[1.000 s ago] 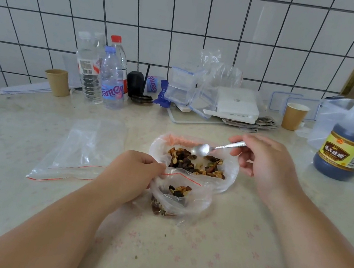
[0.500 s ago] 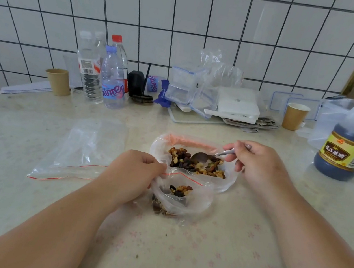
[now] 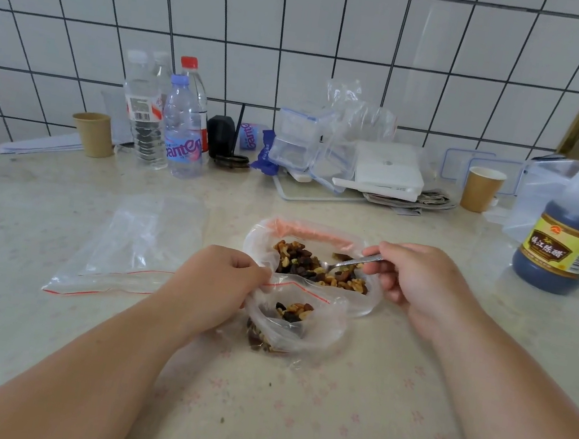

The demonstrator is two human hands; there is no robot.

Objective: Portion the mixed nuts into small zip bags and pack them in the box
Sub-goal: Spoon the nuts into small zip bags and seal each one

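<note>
White wall tiles back a pale marbled table [image 3: 32,349], and everything that matters sits around the big bag of mixed nuts [image 3: 314,269] lying open near the table's middle. Just in front of that bag, touching it, is the small zip bag [image 3: 296,321], its red-lined mouth pulled wide and a modest heap of nuts already inside. The left hand [image 3: 220,284] pinches the small bag's rim at its left edge, fingers curled on the film to keep the mouth up. The right hand [image 3: 418,281], at the big bag's right side, grips the handle of a metal spoon [image 3: 347,262] whose bowl is dug into the nuts. To the left of the big bag lies a spare empty zip bag [image 3: 135,248], flat on the table; behind the big bag, against the wall, stand clear lidded boxes [image 3: 301,137], any of which may be the packing box, though I cannot tell which. The small bag's film looks thin, limp and slippery: it will likely slump and close if let go, so the zip strip, the stiffest part, is the sensible hold. Nuts are light, hard and loose, apt to roll off a tilted spoon, so I judge the spoon wants to travel level and low. Once sealed, the filled bag should be light and lumpy, best lifted by its top edge.
</note>
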